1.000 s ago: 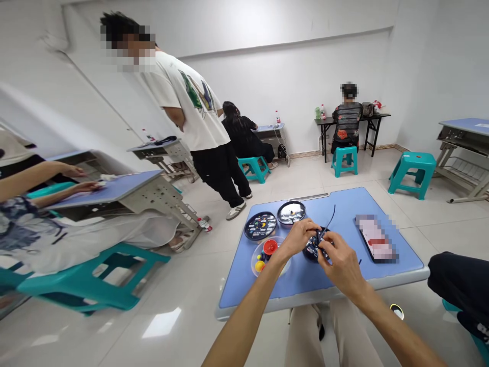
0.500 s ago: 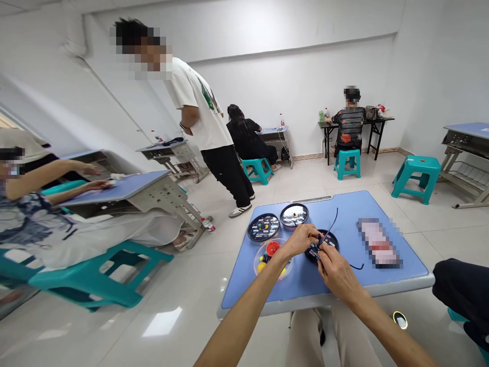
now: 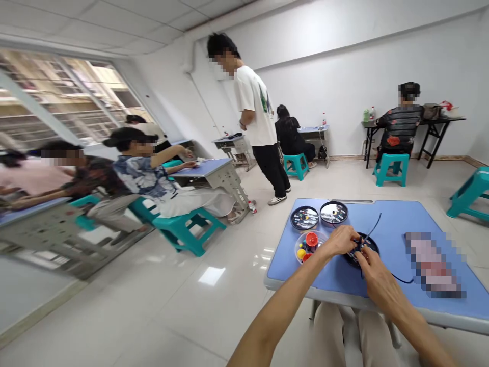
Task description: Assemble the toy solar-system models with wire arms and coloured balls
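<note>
Bright daylight through window (image 3: 64,92), warped edges

The head-worn camera looks forward and down, close over the blue desk (image 3: 397,216).

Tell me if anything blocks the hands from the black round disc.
Nothing visible blocks them: the left hand and right hand are at the black round disc, with only a thin dark cord rising from between the fingers.
</note>
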The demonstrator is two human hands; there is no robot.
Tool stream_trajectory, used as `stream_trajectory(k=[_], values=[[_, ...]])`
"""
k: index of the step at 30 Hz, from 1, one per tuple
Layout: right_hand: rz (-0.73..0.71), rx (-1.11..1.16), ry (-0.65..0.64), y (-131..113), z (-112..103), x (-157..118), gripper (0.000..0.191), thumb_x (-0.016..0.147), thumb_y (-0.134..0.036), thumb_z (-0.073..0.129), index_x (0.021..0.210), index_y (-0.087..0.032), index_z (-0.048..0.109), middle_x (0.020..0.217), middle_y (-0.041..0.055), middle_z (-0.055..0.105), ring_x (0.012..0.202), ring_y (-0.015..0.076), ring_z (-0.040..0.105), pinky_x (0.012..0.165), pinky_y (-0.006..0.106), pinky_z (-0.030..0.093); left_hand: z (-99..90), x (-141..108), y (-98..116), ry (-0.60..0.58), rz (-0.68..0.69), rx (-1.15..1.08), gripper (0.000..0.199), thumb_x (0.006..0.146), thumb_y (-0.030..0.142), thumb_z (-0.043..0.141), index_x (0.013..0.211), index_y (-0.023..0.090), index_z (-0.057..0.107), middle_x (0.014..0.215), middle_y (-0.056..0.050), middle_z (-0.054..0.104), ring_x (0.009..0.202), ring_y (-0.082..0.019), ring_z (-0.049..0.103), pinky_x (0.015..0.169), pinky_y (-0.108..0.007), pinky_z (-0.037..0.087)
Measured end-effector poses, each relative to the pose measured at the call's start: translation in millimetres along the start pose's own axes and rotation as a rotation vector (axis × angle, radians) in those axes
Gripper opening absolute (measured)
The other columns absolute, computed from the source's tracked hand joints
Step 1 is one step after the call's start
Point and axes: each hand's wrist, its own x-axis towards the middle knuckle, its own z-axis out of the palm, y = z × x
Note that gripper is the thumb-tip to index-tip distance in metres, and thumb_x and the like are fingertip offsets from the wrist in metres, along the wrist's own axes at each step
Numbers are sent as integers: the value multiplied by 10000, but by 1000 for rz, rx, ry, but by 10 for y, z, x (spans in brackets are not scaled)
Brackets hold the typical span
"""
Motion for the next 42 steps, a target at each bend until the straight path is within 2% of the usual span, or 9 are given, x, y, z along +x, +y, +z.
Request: stream_trajectory(k=[4, 7, 12, 15, 20, 25, 35, 39, 42], values=[[16, -52, 17, 44, -293, -36, 626, 788, 57, 286, 1311, -200, 516, 1243, 191, 570, 1130, 297, 591, 720, 398, 595, -159, -121, 0, 134, -23, -40, 342, 702, 76, 617, 975, 220, 764, 803, -14, 673, 724, -149, 604, 678, -235, 476], [53, -57, 107, -115, -622, -8, 442, 890, -73, 386, 1288, -202, 531, 1197, 180, 599, 1063, 309, 613, 771, 436, 564, -467, -381, -99, 292, -95, -53, 276, 796, 147, 578, 1020, 189, 734, 909, -41, 681, 750, -143, 606, 703, -247, 488], [6, 148, 152, -690, -690, 185, 172, 940, -172, 494, 1056, -217, 612, 974, 95, 671, 843, 208, 645, 729, 326, 515, -847, -1000, -333, 422, -282, 50, 163, 820, 186, 566, 754, 186, 715, 766, -32, 656, 700, -161, 580, 665, -276, 449], [36, 153, -38, -900, -321, 403, 227, 947, -146, 452, 840, -216, 641, 771, 58, 651, 668, 184, 595, 575, 293, 440, -805, -1266, -385, 403, -346, 143, 182, 811, 153, 569, 684, 192, 694, 735, -38, 641, 728, -186, 580, 681, -294, 430], [123, -66, -243, -840, 375, 829, 266, 833, -38, 543, 645, -192, 651, 728, 101, 664, 698, 216, 593, 520, 270, 360, -615, -1393, -380, 353, -366, 276, 220, 833, 120, 527, 757, 214, 711, 780, -57, 612, 812, -213, 565, 698, -291, 424], [149, -80, -289, -749, 689, 1017, 258, 784, -33, 579, 596, -189, 664, 675, 106, 676, 702, 223, 613, 533, 259, 395, -534, -1358, -411, 301, -359, 361, 279, 822, 67, 490, 678, 203, 688, 753, -82, 583, 787, -233, 540, 675, -310, 410], [206, -49, -290, -792, 537, 1088, 218, 751, -25, 600, 603, -172, 662, 722, 123, 680, 747, 238, 613, 577, 278, 397, -430, -1188, -373, 277, -391, 421, 210, 791, 55, 533, 669, 162, 667, 834, -139, 619, 906, -294, 541, 813, -399, 415], [268, -5, -180, -779, 342, 1034, 194, 795, -119, 562, 652, -194, 671, 753, 108, 682, 745, 218, 586, 567, 267, 369, -378, -1127, -345, 297, -422, 395, 227, 800, 46, 508, 698, 158, 678, 878, -150, 641, 953, -294, 542, 858, -406, 416], [391, 248, -79, -790, 240, 953, 184, 781, -140, 523, 678, -202, 662, 631, 40, 650, 605, 180, 554, 550, 261, 347, -381, -1127, -321, 331, -445, 350, 253, 806, 49, 488, 682, 170, 673, 888, -142, 649, 964, -284, 553, 865, -397, 421]])
